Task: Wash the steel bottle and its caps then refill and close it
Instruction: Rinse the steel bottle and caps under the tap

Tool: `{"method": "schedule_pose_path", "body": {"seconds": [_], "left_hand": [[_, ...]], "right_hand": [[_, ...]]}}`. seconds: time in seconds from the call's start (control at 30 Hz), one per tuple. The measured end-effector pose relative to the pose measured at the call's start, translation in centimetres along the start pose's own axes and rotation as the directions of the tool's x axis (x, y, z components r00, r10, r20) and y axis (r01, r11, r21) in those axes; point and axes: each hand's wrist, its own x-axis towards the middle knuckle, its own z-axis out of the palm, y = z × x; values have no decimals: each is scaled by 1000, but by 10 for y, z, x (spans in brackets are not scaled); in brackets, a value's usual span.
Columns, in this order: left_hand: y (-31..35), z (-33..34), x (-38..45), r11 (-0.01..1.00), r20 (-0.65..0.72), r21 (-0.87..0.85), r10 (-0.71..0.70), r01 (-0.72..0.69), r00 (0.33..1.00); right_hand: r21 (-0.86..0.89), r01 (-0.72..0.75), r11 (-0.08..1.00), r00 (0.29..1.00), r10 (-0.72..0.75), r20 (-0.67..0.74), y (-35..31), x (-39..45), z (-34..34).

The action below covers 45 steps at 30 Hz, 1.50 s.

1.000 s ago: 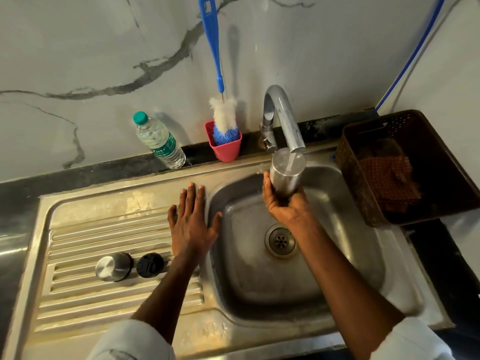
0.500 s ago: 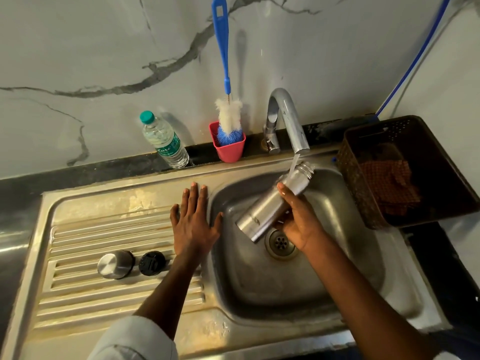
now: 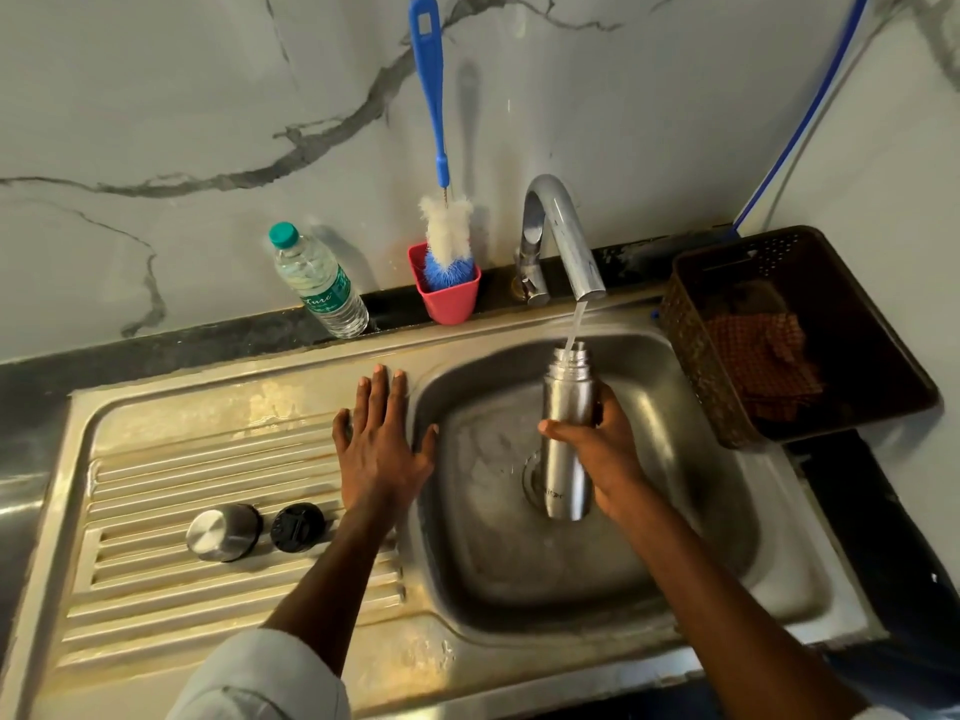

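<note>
A steel sink unit [image 3: 218,407] set in a dark counter [image 3: 31,376] carries everything. On its ribbed drainboard [image 3: 156,579], at about eight o'clock, a steel cap [image 3: 223,532] stands just beside a black cap [image 3: 297,527]. A left hand [image 3: 382,444] presses flat on the rim at centre. Along the back ledge, at eleven to twelve o'clock, stand a plastic water bottle [image 3: 319,283] and a red cup [image 3: 449,298]. At three o'clock sits a brown basket [image 3: 685,335].

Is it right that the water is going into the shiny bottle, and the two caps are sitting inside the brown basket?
Not quite. The head view shows the steel cap and black cap on the ribbed drainboard, not in the basket. Water does enter the bottle.
</note>
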Motion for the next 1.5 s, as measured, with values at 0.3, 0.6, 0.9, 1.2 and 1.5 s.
{"method": "schedule_pose_path", "body": {"seconds": [0.3,0.6,0.9,1.2,1.5], "left_hand": [[0,-1,-1,1000,-8,8,0,0,1000],[0,0,0,1000,-11,5,5,-5,1000],[0,0,-1,1000,-7,4,-1,1,1000],[1,2,0,1000,0,-1,-8,8,1000],[-1,2,0,1000,-1,-4,-7,7,1000]], "right_hand": [[-146,108,983,991,-94,97,-9,2,-7],[-236,178,955,982,-158,102,-3,19,-8],[-190,195,962,979,-178,105,-1,26,-6],[-178,207,962,974,-187,125,-2,36,2],[-173,175,969,978,-152,139,8,33,3]]}}
